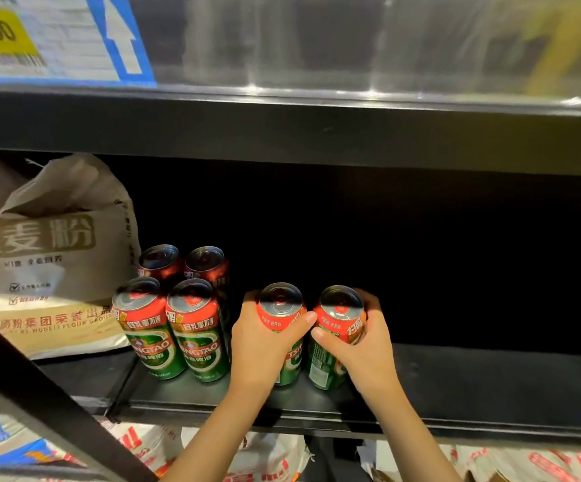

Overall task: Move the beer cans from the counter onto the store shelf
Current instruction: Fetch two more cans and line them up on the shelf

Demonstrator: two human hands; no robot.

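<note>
Head view: black metal store shelf (455,387), lower centre of frame.
Shelf contents: four upright red-and-green beer cans (177,328) at left; beige paper flour sack (49,259) beside them.
Left hand (264,342): wrapped around a fifth red-and-green can (282,311).
Right hand (362,346): wrapped around a sixth can (339,316), both stood on the shelf.

"TSINGTAO" on green beer cans (197,342)

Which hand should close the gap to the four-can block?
Left. The left hand grips the can nearest the block, so a short slide left does it. The right hand grips the outer can, blocked by the first.
</note>
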